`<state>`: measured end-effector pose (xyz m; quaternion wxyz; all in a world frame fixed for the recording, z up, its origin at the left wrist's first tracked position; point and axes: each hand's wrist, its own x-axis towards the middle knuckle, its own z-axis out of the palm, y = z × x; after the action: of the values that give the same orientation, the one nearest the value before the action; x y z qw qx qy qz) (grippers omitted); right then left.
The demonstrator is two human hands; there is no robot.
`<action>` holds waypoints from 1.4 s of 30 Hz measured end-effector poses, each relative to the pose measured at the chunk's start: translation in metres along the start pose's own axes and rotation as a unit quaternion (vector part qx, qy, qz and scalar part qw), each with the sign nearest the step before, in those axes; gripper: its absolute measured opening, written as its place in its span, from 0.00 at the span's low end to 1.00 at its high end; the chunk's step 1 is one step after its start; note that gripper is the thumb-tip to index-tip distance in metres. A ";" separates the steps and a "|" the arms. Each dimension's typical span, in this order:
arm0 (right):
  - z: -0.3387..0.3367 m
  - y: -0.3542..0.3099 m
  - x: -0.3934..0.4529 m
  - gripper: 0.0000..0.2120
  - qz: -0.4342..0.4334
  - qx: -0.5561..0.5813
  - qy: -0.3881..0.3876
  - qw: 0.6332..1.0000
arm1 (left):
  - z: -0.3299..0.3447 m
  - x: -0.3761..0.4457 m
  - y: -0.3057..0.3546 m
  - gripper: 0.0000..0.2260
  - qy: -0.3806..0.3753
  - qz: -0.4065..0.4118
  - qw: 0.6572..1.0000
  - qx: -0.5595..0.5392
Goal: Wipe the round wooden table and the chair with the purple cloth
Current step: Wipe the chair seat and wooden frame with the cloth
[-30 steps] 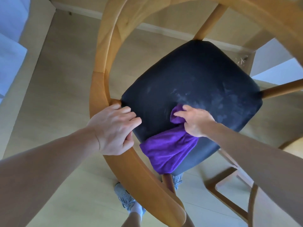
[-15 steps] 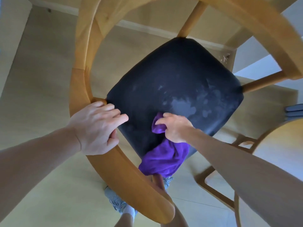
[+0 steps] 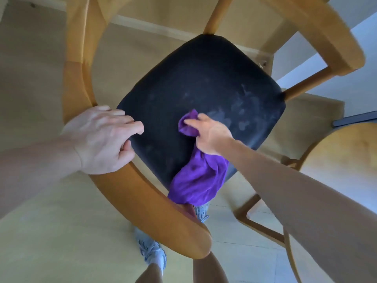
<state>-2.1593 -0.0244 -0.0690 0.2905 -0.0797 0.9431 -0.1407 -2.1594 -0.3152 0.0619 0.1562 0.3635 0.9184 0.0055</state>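
Observation:
I look straight down on the chair, its dark seat ringed by a curved wooden armrest frame. My left hand grips that frame at the seat's left corner, fingers over the rail and thumb under it. My right hand holds the purple cloth bunched on the near part of the seat. The cloth's loose end hangs over the seat's front edge. Pale dusty smudges mark the seat to the right of the cloth. The round wooden table shows only as a curved edge at the right.
Pale wood floor lies all around. My feet in light shoes stand just below the chair's near rail. The table's wooden base struts sit on the floor at the lower right. A skirting board runs along the far wall.
My right hand has slid the cloth slightly to the right across the seat. The left hand keeps its grip on the frame. The view has shifted a little.

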 end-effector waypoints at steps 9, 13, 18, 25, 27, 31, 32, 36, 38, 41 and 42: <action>0.028 -0.060 -0.008 0.36 0.094 -0.042 -0.034 0.994 | 0.011 -0.002 0.001 0.21 0.019 -0.037 0.999 0.020; 0.034 -0.080 -0.039 0.28 -0.038 -0.149 -0.114 0.982 | 0.018 -0.011 0.037 0.19 0.054 -0.079 0.995 0.001; 0.012 -0.019 -0.072 0.20 0.048 -0.006 -0.039 0.998 | 0.027 -0.022 0.116 0.16 0.032 -0.064 0.997 -0.038; -0.007 0.073 -0.057 0.36 0.319 0.272 0.156 0.894 | 0.035 -0.018 0.171 0.11 0.048 -0.078 0.992 -0.085; 0.008 0.058 -0.040 0.36 0.305 0.230 0.133 0.915 | 0.037 -0.018 0.170 0.12 0.057 -0.081 0.991 -0.093; 0.047 -0.011 -0.033 0.36 0.170 -0.033 0.070 0.982 | 0.035 -0.016 0.168 0.14 0.040 -0.086 0.991 -0.092; 0.053 -0.023 -0.039 0.34 0.114 -0.070 0.047 0.990 | 0.033 -0.017 0.167 0.14 0.032 -0.090 0.991 -0.091; 0.045 -0.001 -0.058 0.27 -0.099 -0.112 -0.051 0.987 | 0.029 -0.019 0.170 0.09 0.018 -0.098 0.992 -0.083; 0.023 0.033 -0.054 0.26 -0.071 -0.056 0.009 0.996 | 0.027 -0.018 0.172 0.07 0.031 -0.095 0.992 -0.083; -0.010 0.077 -0.031 0.29 0.172 0.195 0.157 0.953 | 0.027 -0.016 0.170 0.08 0.049 -0.087 0.992 -0.080; -0.014 0.082 -0.023 0.29 0.243 0.257 0.156 0.922 | 0.027 -0.016 0.170 0.08 0.054 -0.086 0.991 -0.084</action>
<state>-2.1545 0.0620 -0.0716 0.1756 0.2526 0.8982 -0.3139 -2.0273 -0.2037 0.0615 0.1367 0.2684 0.9494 0.0888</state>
